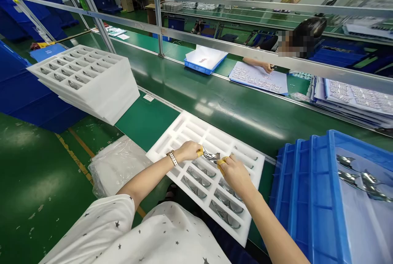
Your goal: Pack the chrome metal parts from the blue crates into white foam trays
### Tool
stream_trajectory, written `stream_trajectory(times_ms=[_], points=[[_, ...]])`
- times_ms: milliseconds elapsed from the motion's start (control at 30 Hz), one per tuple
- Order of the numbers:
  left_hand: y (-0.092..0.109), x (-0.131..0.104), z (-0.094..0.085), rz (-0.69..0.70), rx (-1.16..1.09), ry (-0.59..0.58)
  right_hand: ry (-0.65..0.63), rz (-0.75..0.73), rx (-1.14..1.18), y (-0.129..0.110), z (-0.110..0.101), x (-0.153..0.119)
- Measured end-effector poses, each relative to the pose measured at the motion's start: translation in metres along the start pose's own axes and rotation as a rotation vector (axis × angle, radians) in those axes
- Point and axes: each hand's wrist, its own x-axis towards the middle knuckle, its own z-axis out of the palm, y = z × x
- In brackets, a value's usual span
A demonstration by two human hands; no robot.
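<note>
Between my two hands is a shiny, curved chrome-like part (211, 156), held by its ends above a white foam tray (158, 156). My left hand (189, 151), with yellow finger covers and a bracelet at the wrist, pinches its left end. On the other end, my right hand (235, 170) is closed, also with yellow finger covers. Several similar shiny parts (225, 215) lie in the tray's slots, mostly in the near rows. Slots toward the far left show bare foam. The exact kind of part cannot be made out.
Blue crates (331, 198) stand at my right, the top one holding more shiny parts (371, 182). A stack of foam trays (104, 88) is at left, above a plastic-wrapped bundle (119, 165). A metal rail (215, 39) crosses ahead; beyond it a co-worker's hand (266, 66) is over a sheet.
</note>
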Motion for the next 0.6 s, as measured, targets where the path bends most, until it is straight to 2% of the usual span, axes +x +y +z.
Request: stream_trajectory(times_ms=[133, 300, 500, 600], points=[[0.002, 0.010, -0.004, -0.055, 0.028, -0.104, -0.076, 0.039, 0.000, -0.004, 0.026, -0.002], [-0.003, 0.013, -0.002, -0.096, -0.029, -0.184, -0.073, 0.076, 0.066, -0.010, 0.039, -0.005], [-0.022, 0.018, 0.005, -0.168, -0.093, 0.015, -0.139, 0.177, 0.427, 0.002, 0.051, -0.004], [-0.033, 0.020, 0.014, -0.133, -0.058, 0.028, -0.226, 0.218, 0.482, 0.011, 0.058, 0.003]])
